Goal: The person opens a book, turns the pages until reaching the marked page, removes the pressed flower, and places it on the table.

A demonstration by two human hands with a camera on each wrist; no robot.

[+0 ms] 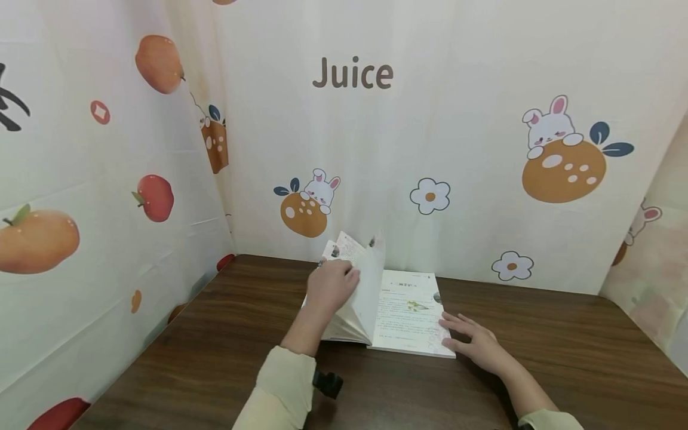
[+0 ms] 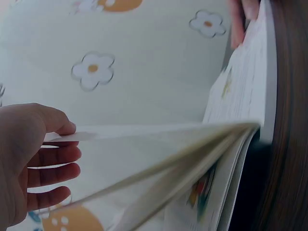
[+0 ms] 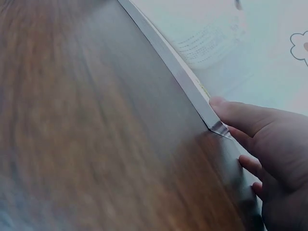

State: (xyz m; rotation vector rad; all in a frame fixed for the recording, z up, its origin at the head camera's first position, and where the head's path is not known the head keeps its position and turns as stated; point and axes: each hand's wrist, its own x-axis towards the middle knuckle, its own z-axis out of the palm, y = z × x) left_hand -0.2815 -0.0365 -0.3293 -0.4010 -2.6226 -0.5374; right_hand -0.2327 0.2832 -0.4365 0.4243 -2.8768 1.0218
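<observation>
An open book (image 1: 400, 334) lies on the table, its right page printed with text and a small yellow-green plant picture. My left hand (image 1: 332, 286) pinches a raised page (image 1: 374, 275) that stands nearly upright over the spine. The left wrist view shows the thumb of that left hand (image 2: 24, 159) on one face of the page and the fingers behind; other loose leaves fan out below. At the book's right edge, my right hand (image 1: 475, 340) rests with spread fingers. In the right wrist view, the thumb of the right hand (image 3: 274, 144) touches the book's corner, and the other fingers lie alongside the edge.
The dark wood-grain table (image 1: 231, 334) runs back to a white curtain (image 1: 457, 119) printed with fruit, rabbits and flowers. Another printed curtain (image 1: 107, 239) hangs along the left side. A small black device (image 1: 328, 384) is strapped at the left wrist.
</observation>
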